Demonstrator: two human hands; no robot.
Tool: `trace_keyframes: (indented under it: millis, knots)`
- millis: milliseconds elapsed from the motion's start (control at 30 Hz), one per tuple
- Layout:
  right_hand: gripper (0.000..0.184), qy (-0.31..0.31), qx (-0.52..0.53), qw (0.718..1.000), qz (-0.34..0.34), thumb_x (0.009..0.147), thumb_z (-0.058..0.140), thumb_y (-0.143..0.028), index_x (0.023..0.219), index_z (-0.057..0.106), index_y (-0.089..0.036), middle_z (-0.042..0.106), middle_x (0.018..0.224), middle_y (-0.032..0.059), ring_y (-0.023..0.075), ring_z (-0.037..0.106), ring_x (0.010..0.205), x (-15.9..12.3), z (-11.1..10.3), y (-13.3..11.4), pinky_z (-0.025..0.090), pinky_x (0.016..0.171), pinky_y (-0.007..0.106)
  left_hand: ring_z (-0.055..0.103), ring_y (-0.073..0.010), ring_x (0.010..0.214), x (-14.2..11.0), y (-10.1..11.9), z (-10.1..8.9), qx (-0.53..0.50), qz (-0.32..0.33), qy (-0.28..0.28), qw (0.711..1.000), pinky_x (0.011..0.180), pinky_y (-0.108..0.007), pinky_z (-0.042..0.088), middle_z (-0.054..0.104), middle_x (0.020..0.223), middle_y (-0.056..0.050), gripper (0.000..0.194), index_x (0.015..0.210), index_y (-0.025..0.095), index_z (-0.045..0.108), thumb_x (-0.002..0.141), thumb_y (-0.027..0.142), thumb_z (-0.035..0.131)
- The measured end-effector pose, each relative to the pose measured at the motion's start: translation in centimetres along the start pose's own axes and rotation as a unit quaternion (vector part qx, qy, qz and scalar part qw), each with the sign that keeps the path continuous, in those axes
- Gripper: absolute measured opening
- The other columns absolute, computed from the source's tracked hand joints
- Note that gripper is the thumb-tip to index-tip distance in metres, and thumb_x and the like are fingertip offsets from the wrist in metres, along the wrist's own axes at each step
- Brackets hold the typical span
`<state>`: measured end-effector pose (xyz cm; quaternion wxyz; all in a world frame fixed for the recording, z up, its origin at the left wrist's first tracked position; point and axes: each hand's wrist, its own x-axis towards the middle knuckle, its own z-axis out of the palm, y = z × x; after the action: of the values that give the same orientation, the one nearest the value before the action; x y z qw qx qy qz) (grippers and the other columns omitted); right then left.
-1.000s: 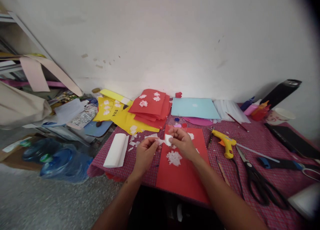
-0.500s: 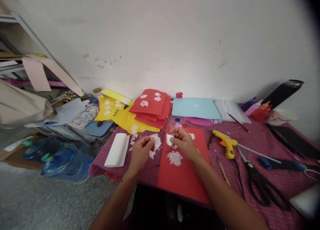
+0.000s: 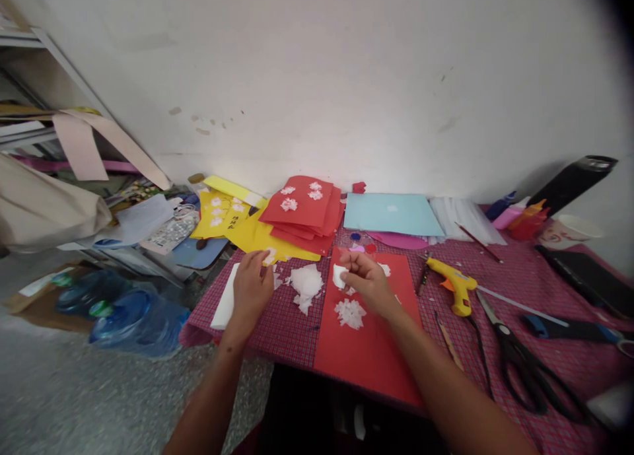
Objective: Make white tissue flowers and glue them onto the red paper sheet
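My right hand (image 3: 369,282) is over the upper part of a red paper sheet (image 3: 364,366), pinching a small white piece of tissue paper (image 3: 339,276). Just below it on the sheet lies a flower-like cluster of torn white tissue (image 3: 349,314). My left hand (image 3: 251,286) is beside and partly over a folded white tissue stack (image 3: 225,306), its fingers apart with nothing seen in them. Between the hands, a pile of torn white tissue scraps (image 3: 306,283) rests on the checked tablecloth.
Red cards with white flowers (image 3: 300,207) and yellow paper (image 3: 277,240) lie behind. To the right are a yellow glue gun (image 3: 458,284), black-handled scissors (image 3: 525,362) and a black bottle (image 3: 574,181). Water jugs (image 3: 131,316) stand on the floor at left.
My left hand has moved left from the scrap pile to the folded tissue, its fingers loosening. The right hand keeps its pinch on the tissue piece. The view has shifted slightly.
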<state>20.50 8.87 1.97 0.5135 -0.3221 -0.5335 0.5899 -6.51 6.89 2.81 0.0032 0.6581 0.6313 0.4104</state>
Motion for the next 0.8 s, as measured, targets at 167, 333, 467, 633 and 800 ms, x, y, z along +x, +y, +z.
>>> trace_keyframes:
  millis: [167, 333, 467, 633, 800]
  knots:
    - [0.023, -0.002, -0.014, 1.000, -0.011, 0.082, 0.072, -0.029, 0.098, 0.058, -0.021, 0.058, 0.071, -0.0051, 0.0097, 0.053, 0.057, 0.0, 0.2, 0.2, 0.044, 0.053, 0.023, 0.066, -0.0176, 0.090, -2.2, 7.2, 1.2, -0.234, -0.002, -0.098, 0.967, 0.081, -0.030, 0.053, 0.072, 0.098, -0.004, 0.012, 0.096, 0.021, 0.069, 0.091, 0.024, 0.059]
    - [0.022, -0.009, -0.019, 0.999, -0.034, 0.084, 0.070, -0.029, 0.100, 0.057, -0.022, 0.060, 0.073, -0.0041, 0.0110, 0.055, 0.059, -0.1, 0.3, 0.2, 0.045, 0.055, 0.025, 0.064, -0.0167, 0.092, -2.7, 10.0, 3.4, -0.268, 0.023, -0.129, 0.954, 0.086, -0.031, 0.050, 0.071, 0.097, -0.003, 0.014, 0.095, 0.021, 0.070, 0.090, 0.017, 0.059]
    - [0.023, -0.016, -0.019, 0.999, -0.041, 0.083, 0.071, -0.026, 0.100, 0.057, -0.022, 0.059, 0.074, -0.0042, 0.0115, 0.055, 0.061, -0.3, 0.5, -0.1, 0.044, 0.056, 0.025, 0.065, -0.0170, 0.092, -2.8, 9.8, 4.0, -0.290, -0.009, -0.137, 0.947, 0.084, -0.031, 0.050, 0.072, 0.098, -0.003, 0.014, 0.099, 0.022, 0.071, 0.090, 0.021, 0.060]
    - [0.023, -0.015, -0.007, 0.999, -0.032, 0.080, 0.070, -0.023, 0.099, 0.057, -0.022, 0.060, 0.076, -0.0033, 0.0118, 0.056, 0.063, -0.4, 0.7, -0.6, 0.045, 0.058, 0.026, 0.067, -0.0177, 0.088, -3.1, 9.7, 4.1, -0.344, -0.082, -0.153, 0.923, 0.081, -0.030, 0.053, 0.074, 0.098, -0.004, 0.016, 0.100, 0.020, 0.072, 0.088, 0.027, 0.065]
    - [0.023, -0.008, -0.006, 1.000, -0.021, 0.078, 0.070, -0.023, 0.097, 0.057, -0.022, 0.059, 0.075, -0.0040, 0.0115, 0.056, 0.062, -0.4, 1.0, -0.8, 0.044, 0.057, 0.025, 0.068, -0.0178, 0.087, -3.3, 9.8, 4.5, -0.391, -0.109, -0.173, 0.897, 0.080, -0.028, 0.053, 0.075, 0.097, -0.004, 0.017, 0.099, 0.019, 0.072, 0.086, 0.029, 0.068]
